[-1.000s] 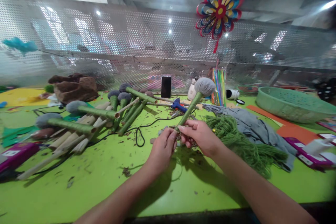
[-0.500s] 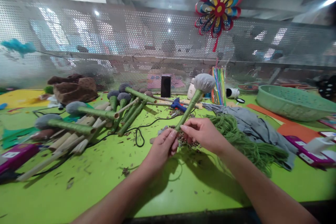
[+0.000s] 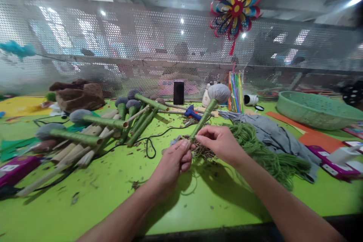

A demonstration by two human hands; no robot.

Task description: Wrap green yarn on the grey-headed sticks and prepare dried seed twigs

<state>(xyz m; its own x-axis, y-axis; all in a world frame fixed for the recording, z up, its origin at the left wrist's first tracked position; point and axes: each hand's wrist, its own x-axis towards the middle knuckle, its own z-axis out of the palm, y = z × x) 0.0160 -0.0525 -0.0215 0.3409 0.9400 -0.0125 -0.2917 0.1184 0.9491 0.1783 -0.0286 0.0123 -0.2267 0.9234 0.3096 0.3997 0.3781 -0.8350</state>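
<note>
Holding one wrapped stick (image 3: 202, 123), left hand (image 3: 173, 160); one basin (image 3: 312, 116) right.

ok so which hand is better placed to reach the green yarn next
Probably the right: the right hand is close beside the green yarn, while the left hand is farther away and grips the lower end of the green-wrapped stick.

Slanted green-wrapped stick (image 3: 202, 121); grey cloth head (image 3: 219, 93) uppermost

Stick (image 3: 202, 124) in left fingers (image 3: 185, 157), rod pile (image 3: 105, 121) left, yarn (image 3: 269, 159) right, phone (image 3: 178, 93) behind
</note>
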